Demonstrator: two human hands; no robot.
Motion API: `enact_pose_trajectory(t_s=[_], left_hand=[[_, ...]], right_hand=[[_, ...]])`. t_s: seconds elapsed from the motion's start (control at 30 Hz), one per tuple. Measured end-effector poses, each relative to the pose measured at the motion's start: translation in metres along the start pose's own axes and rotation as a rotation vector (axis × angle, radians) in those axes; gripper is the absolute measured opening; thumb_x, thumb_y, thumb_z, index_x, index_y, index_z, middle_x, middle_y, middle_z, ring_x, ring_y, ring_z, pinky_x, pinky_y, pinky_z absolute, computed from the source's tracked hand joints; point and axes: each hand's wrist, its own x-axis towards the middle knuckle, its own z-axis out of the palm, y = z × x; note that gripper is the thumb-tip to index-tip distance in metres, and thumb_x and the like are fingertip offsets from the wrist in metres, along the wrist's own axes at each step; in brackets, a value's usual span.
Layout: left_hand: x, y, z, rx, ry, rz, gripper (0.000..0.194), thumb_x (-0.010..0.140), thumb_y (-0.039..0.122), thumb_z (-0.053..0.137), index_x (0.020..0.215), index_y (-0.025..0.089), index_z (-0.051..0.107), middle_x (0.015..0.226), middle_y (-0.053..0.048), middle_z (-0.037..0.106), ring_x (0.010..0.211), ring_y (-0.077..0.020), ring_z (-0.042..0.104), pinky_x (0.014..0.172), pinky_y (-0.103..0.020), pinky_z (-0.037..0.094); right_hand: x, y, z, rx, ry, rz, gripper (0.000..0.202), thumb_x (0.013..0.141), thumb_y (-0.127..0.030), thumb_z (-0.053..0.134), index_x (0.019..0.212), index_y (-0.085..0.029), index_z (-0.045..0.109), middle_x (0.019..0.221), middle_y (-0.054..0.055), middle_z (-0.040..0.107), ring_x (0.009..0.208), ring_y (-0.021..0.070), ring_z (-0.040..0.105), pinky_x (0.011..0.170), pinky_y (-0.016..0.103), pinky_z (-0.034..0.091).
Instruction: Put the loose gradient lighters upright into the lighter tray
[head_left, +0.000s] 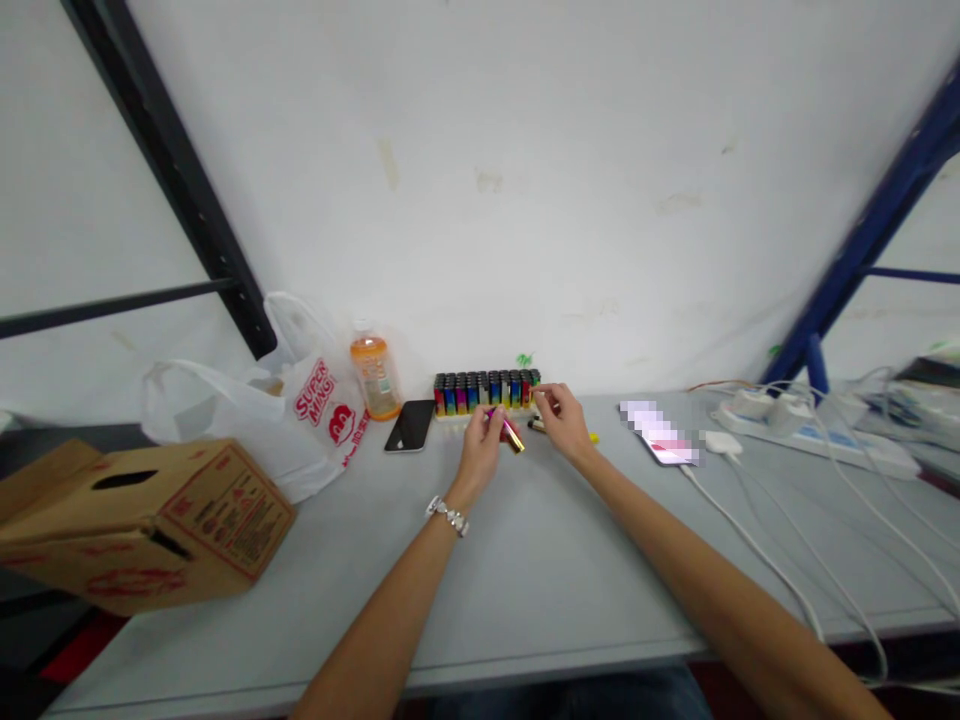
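Observation:
Several colourful lighters with dark tops [472,392] stand in rows in a pale tray [450,420] against the wall. In front of them my left hand [484,445], with a bracelet at its wrist, is closed on a shiny purple and gold lighter [513,432], which slants down to the right. My right hand [562,418] is at the right end of the rows, its thumb and forefinger pinched together; what they hold, if anything, is too small to make out. A small yellow and black item [594,438] lies partly hidden behind my right hand.
A black phone [411,427] and an orange bottle [375,375] are left of the tray. Farther left are a white plastic bag [300,420] and a cardboard box [150,530]. On the right lie a lit phone [660,433], cables and a power strip [825,440].

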Motion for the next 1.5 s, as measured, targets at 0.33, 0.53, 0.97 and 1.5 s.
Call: enact_pose_trajectory(t_s=[0.33, 0.53, 0.97, 1.5], left_hand=[[-0.011, 0.006, 0.014, 0.172, 0.080, 0.005, 0.050, 0.084, 0.062, 0.056, 0.064, 0.018, 0.045, 0.052, 0.008, 0.036, 0.045, -0.0054, 0.030, 0.044, -0.020, 0.024], [-0.009, 0.007, 0.011, 0.407, 0.214, 0.036, 0.047, 0.085, 0.049, 0.051, 0.051, 0.019, 0.040, 0.048, 0.005, 0.037, 0.048, -0.0088, 0.034, 0.049, -0.025, 0.025], [-0.014, 0.009, 0.006, 0.327, 0.144, 0.096, 0.057, 0.089, 0.064, 0.039, 0.053, 0.020, 0.042, 0.047, 0.004, 0.037, 0.048, -0.0103, 0.035, 0.049, -0.025, 0.027], [-0.009, 0.005, 0.009, 0.476, 0.201, 0.016, 0.041, 0.084, 0.041, 0.051, 0.051, 0.020, 0.039, 0.048, 0.005, 0.035, 0.048, -0.0100, 0.032, 0.049, -0.025, 0.023]], right_hand=[[-0.033, -0.023, -0.003, 0.149, -0.133, 0.079, 0.039, 0.093, -0.050, 0.048, 0.083, -0.017, 0.067, 0.069, 0.001, 0.060, 0.063, 0.0152, 0.051, 0.061, 0.027, 0.038], [-0.033, -0.022, -0.002, 0.131, -0.161, 0.085, 0.039, 0.093, -0.048, 0.047, 0.081, -0.017, 0.067, 0.062, -0.001, 0.052, 0.060, 0.0147, 0.048, 0.059, 0.027, 0.036], [-0.034, -0.026, -0.005, 0.140, -0.177, 0.119, 0.058, 0.096, -0.061, 0.036, 0.078, -0.016, 0.069, 0.058, -0.001, 0.051, 0.057, 0.0142, 0.049, 0.059, 0.027, 0.037], [-0.035, -0.029, -0.005, 0.159, -0.181, 0.106, 0.057, 0.095, -0.061, 0.038, 0.078, -0.017, 0.069, 0.059, 0.000, 0.053, 0.057, 0.0141, 0.050, 0.058, 0.027, 0.038]])
